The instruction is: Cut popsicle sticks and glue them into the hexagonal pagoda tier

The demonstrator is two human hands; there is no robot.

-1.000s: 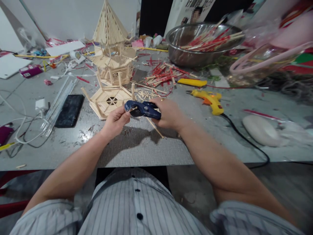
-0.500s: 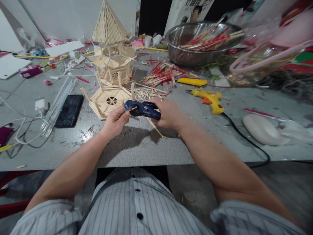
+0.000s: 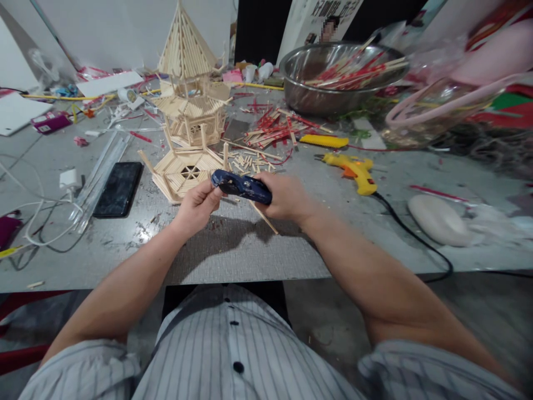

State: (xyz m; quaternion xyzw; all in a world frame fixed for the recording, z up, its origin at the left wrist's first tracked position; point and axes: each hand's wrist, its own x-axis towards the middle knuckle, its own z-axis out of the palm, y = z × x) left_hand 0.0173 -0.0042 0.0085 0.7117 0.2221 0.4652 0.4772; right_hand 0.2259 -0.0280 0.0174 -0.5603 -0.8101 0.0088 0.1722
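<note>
My right hand (image 3: pixel 283 197) is wrapped around a dark blue hand cutter (image 3: pixel 244 187) with worn, scuffed handles, which now lie close together. At the cutter's left end my left hand (image 3: pixel 197 205) is closed in a pinch; what sits between its fingertips is too small to make out. Below the cutter a thin wooden stick (image 3: pixel 265 218) slants across the table. Just beyond my left hand stands a hexagonal stick base (image 3: pixel 179 175) with short upright posts. Behind it rises a tiered stick pagoda (image 3: pixel 187 105) with a pointed roof.
Short cut sticks (image 3: pixel 250 163) and red-wrapped sticks (image 3: pixel 270 128) lie beyond my hands. To the right are a yellow glue gun (image 3: pixel 353 169) with a black cord, a yellow utility knife (image 3: pixel 325 140) and a steel bowl (image 3: pixel 308 100). A phone (image 3: pixel 119 189) and white cables lie left.
The cutter's handles have come together as my right hand squeezed. My left hand stays at nearly the same spot, and the view has shifted slightly.
</note>
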